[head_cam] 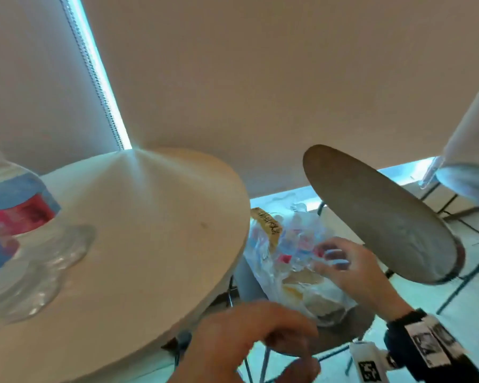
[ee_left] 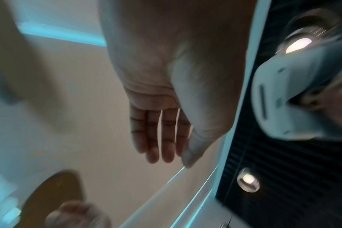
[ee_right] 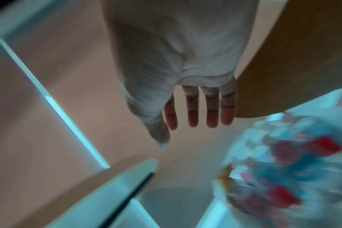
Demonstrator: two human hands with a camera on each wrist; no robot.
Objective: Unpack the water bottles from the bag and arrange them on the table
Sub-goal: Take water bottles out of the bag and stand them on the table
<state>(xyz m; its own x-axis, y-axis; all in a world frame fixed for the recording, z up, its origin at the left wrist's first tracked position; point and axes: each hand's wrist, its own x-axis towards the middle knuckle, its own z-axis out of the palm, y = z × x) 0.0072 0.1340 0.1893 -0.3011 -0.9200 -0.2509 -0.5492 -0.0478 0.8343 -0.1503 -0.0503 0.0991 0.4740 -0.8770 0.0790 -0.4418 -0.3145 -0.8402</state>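
Reaching down toward the bag point(head_cam: 288, 261) at about three o'clock from the table point(head_cam: 150, 244), the right hand point(head_cam: 351, 269) has its fingers spread and holds nothing. It looks ready to grab another bottle inside. The left hand point(head_cam: 249, 335) hangs loose and empty. One bottle point(head_cam: 14, 225) already stands on the table at nine o'clock.

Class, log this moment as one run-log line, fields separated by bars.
step: reach into bag | right hand: open, at bottles | left hand: empty | water bottle: upright on table
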